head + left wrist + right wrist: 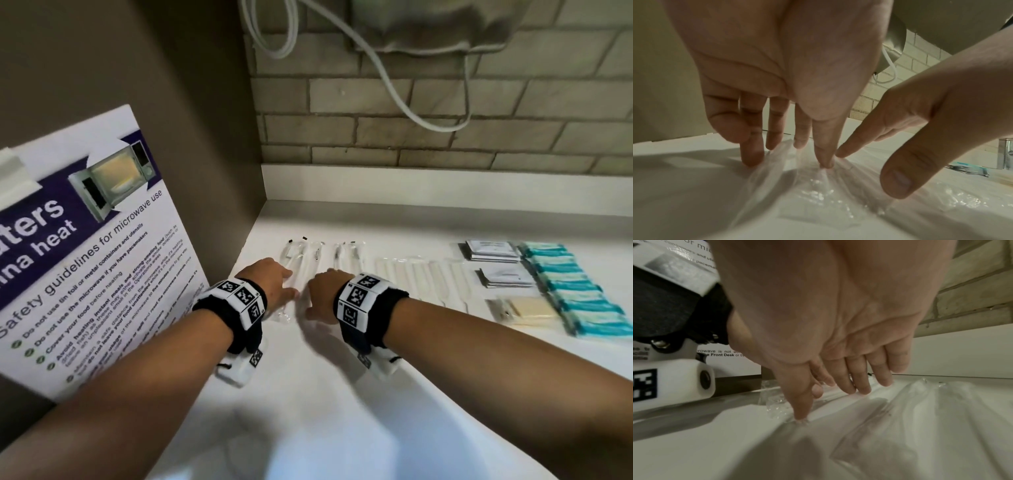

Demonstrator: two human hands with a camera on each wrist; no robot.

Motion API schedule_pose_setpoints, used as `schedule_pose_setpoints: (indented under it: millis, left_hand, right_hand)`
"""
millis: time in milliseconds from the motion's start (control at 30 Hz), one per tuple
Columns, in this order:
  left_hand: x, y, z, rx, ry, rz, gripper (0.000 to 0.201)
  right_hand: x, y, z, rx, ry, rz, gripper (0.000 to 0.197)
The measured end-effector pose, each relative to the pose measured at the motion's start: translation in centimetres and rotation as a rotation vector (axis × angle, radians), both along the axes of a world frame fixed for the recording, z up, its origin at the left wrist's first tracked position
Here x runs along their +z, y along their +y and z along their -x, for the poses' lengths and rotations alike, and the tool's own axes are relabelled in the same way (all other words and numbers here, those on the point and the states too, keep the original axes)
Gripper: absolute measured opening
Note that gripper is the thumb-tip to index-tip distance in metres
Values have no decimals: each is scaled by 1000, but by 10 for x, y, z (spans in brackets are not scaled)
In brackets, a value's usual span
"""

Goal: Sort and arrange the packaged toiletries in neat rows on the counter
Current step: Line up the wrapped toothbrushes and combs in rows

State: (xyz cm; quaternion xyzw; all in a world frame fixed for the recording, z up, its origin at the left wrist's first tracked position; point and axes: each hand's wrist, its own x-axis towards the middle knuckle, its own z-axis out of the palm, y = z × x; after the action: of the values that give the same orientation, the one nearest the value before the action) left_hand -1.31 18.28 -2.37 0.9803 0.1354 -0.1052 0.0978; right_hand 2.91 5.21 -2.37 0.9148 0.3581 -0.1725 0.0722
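Both hands press with straight fingers on clear long packets (pixel 301 270) lying flat on the white counter (pixel 342 394), near its left corner. The left hand (pixel 270 284) and the right hand (pixel 323 296) are just beside each other, holding nothing. The packets lie side by side, long axis running from the person to the wall; their number I cannot tell. To the right lie two stacks of dark sachets (pixel 493 251), one yellowish packet (pixel 524 310) and a column of about eight teal packets (pixel 575 291). Behind is a brick wall (pixel 445 137); at the left leans a microwave safety sign (pixel 92 246).
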Motion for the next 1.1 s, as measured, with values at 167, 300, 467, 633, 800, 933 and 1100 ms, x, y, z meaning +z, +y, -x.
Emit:
schedule_pose_setpoints:
  millis: [167, 300, 467, 633, 800, 933, 1100]
  left_hand:
    - [-2, -2, -7, 7, 36, 1, 61]
    - [-3, 0, -5, 8, 22, 8, 61]
    - [0, 11, -8, 56, -24, 8, 52]
    - [-7, 12, -8, 89, -23, 48, 52]
    - [-18, 14, -10, 106, -42, 56, 55]
    - [-18, 18, -12, 133, -67, 53, 56]
    - [-17, 22, -16, 140, -68, 75, 55]
  right_hand:
    - [-5, 1, -7, -25, 8, 8, 28]
    - [-9, -4, -9, -21, -11, -29, 36]
    - [-4, 1, -11, 37, -64, -101, 51]
    - [1, 12, -7, 80, -74, -74, 55]
    - [-8, 14, -11, 24, -42, -27, 54]
    - [-13, 13, -12, 10, -36, -43, 58]
    - [-14, 14, -15, 12, -23, -44, 59]
